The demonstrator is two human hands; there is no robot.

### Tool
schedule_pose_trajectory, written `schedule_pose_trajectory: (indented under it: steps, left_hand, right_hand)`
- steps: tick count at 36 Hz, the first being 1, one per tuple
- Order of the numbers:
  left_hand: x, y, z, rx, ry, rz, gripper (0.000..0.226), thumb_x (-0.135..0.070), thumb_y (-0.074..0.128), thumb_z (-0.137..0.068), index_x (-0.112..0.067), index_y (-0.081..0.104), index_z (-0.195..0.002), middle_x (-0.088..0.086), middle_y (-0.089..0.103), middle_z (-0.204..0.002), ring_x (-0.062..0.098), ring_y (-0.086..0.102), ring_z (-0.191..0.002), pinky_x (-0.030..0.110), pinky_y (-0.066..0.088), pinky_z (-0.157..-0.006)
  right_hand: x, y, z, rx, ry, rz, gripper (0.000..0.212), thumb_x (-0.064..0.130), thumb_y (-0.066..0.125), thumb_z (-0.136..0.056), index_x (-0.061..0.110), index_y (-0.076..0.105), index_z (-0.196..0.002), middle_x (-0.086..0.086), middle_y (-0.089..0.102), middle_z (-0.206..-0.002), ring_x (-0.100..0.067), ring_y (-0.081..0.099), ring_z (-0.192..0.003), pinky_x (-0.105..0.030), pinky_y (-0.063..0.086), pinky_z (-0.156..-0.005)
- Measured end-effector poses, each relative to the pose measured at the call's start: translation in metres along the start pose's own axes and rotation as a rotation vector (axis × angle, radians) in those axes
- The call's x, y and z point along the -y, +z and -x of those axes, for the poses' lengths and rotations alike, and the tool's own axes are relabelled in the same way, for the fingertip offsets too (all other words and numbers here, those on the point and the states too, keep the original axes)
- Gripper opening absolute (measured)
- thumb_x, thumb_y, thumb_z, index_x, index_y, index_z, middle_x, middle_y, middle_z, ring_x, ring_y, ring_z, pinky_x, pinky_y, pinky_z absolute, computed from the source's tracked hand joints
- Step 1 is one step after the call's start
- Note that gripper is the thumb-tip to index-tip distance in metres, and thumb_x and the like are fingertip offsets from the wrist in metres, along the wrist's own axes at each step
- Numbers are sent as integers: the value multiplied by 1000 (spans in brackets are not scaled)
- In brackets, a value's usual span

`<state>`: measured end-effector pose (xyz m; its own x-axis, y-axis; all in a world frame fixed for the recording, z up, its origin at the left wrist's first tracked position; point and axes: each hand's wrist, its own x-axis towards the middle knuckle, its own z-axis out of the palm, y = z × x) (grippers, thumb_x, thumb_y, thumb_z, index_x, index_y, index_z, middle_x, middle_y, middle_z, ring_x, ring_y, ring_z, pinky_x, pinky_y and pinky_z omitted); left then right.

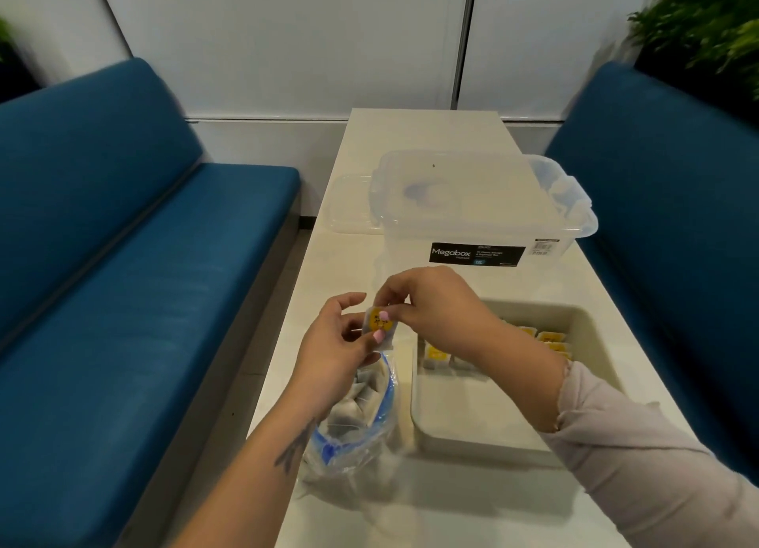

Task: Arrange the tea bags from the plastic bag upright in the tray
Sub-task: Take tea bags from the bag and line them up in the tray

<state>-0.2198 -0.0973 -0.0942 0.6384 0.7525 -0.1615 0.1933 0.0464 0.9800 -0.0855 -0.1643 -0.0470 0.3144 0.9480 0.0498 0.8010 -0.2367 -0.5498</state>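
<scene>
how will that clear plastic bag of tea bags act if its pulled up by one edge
The plastic bag looks thin and crumpled, so it would likely flop and sag rather than keep shape. Its mouth seems open beside the tray, so loose tea bags could spill. It probably weighs little.

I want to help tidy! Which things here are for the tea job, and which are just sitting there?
For the job: tea bag held by both hands, left hand, right hand, plastic bag, tray.
Just there: clear storage box, its lid, blue benches.

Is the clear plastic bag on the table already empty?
Not empty: grey tea bags show through the clear plastic bag, below both hands.
</scene>
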Motion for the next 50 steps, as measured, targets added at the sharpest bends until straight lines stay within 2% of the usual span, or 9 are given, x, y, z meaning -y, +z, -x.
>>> schedule_pose_trajectory:
  steps: [4,9,13,18,28,33,38,42,50]
  left_hand:
    - [-1,9,0,27,1,-46,47,-9,72,-81,-23,51,-121,2,69,-102,20,68,-89,38,58,-81]
    - [-2,24,0,45,34,-72,40,0,70,-80,-24,57,-110,2,70,-97,19,67,-90,30,57,-76]
    - [-3,38,0,67,74,-61,33,0,70,-80,-21,62,-103,4,70,-95,19,66,-87,34,57,-76]
    - [-2,59,0,76,104,-88,32,3,69,-79,-24,65,-95,-1,71,-91,17,66,-86,37,57,-78]
    - [6,83,3,23,180,-311,41,2,72,-76,-29,62,-100,-20,65,-97,-3,60,-96,10,46,-80]
    - [10,84,6,8,171,-411,38,-5,72,-79,-25,63,-110,-16,65,-108,0,56,-103,18,42,-89]
    - [12,87,9,-30,177,-459,37,-7,71,-81,-29,62,-109,-18,63,-106,0,55,-102,16,40,-89]
    - [13,89,10,-44,171,-483,37,-7,71,-81,-28,62,-110,-20,61,-105,-2,53,-101,16,40,-89]
    - [18,89,9,-68,171,-470,37,-6,71,-80,-26,63,-110,-17,64,-106,0,56,-104,13,38,-88]
  right_hand:
    - [-4,-13,4,7,36,25,9,28,67,-84,30,72,-92,7,70,-92,-12,60,-86,-28,46,-74]
    - [-10,-28,13,11,57,31,8,28,70,-82,28,73,-90,8,68,-86,-7,56,-71,-24,42,-64]
    - [-18,-38,20,-8,78,25,6,28,71,-81,27,72,-87,6,70,-85,-12,60,-79,-27,45,-71]
    - [-32,-53,31,26,81,69,4,26,71,-81,28,70,-85,7,68,-83,-3,52,-65,-18,38,-60]
    - [-78,-79,55,57,165,267,8,23,67,-85,27,70,-92,10,62,-78,-6,53,-70,-22,38,-61]
    - [-107,-80,67,49,224,360,7,23,66,-85,27,70,-90,10,62,-77,-14,59,-82,-23,37,-69]
    - [-130,-70,74,89,236,485,8,27,64,-87,28,68,-93,10,63,-83,-14,52,-80,-23,32,-73]
    - [-145,-58,74,123,239,558,11,25,60,-88,29,68,-94,6,70,-95,-18,59,-88,-27,36,-78]
    - [-166,-36,68,161,240,673,22,18,54,-85,31,69,-95,4,70,-94,-17,61,-92,-28,34,-88]
